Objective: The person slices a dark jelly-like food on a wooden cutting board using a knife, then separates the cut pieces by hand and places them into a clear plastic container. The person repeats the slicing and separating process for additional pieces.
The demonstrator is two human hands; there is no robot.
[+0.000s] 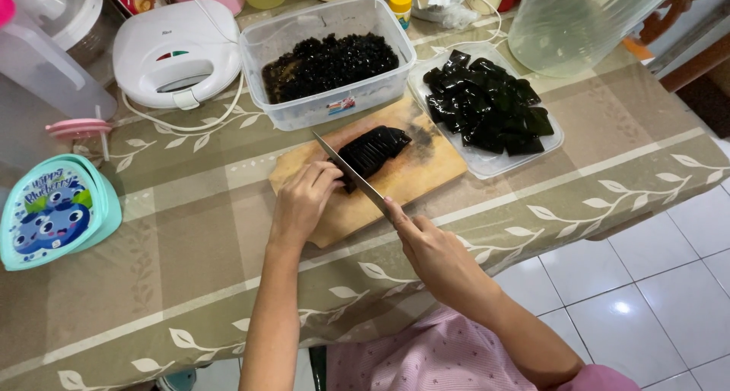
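A block of black jelly [374,149], partly sliced, lies on a wooden cutting board [426,174]. My left hand [302,201] rests on the board with its fingertips against the near end of the jelly. In my right hand [432,248] is a knife [351,173]; its blade runs across the jelly's near side, tip pointing up and left. A clear tub [277,37] behind the board holds small black jelly cubes. A shallow clear tray [487,161] to the right holds larger black jelly slabs.
A white sandwich maker [176,50] with its cord sits at the back left. A teal lunch box [53,210] stands at the left edge. A large clear jug [578,22] is at the back right. The table's edge drops to white floor tiles on the right.
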